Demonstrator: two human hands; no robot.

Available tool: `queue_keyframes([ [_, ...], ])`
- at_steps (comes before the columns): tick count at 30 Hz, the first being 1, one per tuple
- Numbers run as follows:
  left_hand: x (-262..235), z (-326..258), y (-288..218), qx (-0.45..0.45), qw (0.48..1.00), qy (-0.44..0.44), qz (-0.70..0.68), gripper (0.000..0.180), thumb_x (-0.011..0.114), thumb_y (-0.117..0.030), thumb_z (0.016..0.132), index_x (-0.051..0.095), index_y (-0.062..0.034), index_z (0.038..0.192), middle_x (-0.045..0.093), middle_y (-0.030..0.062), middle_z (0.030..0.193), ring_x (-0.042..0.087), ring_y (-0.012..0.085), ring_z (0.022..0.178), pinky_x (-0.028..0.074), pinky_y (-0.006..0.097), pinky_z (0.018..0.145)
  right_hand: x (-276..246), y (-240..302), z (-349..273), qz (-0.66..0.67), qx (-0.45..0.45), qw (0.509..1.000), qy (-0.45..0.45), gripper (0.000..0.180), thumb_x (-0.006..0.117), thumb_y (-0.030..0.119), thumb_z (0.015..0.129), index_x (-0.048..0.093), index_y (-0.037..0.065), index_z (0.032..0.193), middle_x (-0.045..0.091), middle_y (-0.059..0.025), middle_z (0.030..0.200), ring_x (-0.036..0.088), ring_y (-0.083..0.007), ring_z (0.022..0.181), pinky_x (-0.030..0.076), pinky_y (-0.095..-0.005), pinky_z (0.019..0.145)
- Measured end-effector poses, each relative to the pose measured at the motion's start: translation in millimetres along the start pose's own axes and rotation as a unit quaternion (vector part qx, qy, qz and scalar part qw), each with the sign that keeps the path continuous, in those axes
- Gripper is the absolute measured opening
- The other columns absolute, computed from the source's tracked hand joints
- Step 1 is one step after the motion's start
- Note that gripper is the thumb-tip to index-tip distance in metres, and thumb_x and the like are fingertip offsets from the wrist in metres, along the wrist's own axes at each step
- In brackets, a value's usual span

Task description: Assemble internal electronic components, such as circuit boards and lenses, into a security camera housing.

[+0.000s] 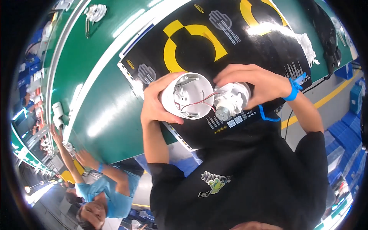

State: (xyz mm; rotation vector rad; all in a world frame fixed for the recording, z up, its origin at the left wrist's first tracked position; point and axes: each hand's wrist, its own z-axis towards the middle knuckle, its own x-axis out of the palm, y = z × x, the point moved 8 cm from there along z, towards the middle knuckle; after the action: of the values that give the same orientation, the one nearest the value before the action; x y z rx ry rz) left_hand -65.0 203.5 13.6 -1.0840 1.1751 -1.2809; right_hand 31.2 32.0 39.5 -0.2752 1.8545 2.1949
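My left hand is wrapped round a white cylindrical housing, its open end tilted up so the inside shows. Metal clips sit on two sides of its inner wall. Close to its right, my right hand grips a white plastic motor assembly from above and the side. A small silver motor sticks out of this assembly toward me. Thin red and dark wires run from inside the housing to the assembly. Both pieces are held above a black printed sheet; my fingers hide their outer sides.
The black-and-yellow sheet lies on a green workbench. A blue coiled cord hangs by my right wristband. Another white assembly sits far left, crumpled white material far right. A co-worker in blue reaches over the bench at left.
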Motion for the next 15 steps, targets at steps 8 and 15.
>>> queue_keyframes([
  [8,8.2,3.2,-15.1,0.022,0.99,-0.02,0.136,0.094,0.093,-0.032,0.042,0.057,0.0054,0.12,0.063,0.0172,0.11,0.063,0.0273,0.098,0.047,0.034,0.087,-31.1,58.0,9.1,-0.153,0.057,0.985,-0.06,0.064,0.083,0.022,0.055,0.056,0.003,0.11,0.059,-0.0128,0.097,0.06,-0.0298,0.083,0.049,-0.0347,0.071],
  [15,7.1,-2.7,-19.2,0.018,0.997,-0.008,0.075,0.102,0.094,-0.041,0.04,0.054,0.0067,0.122,0.062,0.0164,0.113,0.062,0.0247,0.102,0.045,0.034,0.091,-33.9,78.8,38.4,-0.166,0.088,0.979,-0.085,0.062,0.081,0.028,0.061,0.056,0.003,0.112,0.062,-0.0129,0.094,0.063,-0.0239,0.077,0.05,-0.0293,0.065],
])
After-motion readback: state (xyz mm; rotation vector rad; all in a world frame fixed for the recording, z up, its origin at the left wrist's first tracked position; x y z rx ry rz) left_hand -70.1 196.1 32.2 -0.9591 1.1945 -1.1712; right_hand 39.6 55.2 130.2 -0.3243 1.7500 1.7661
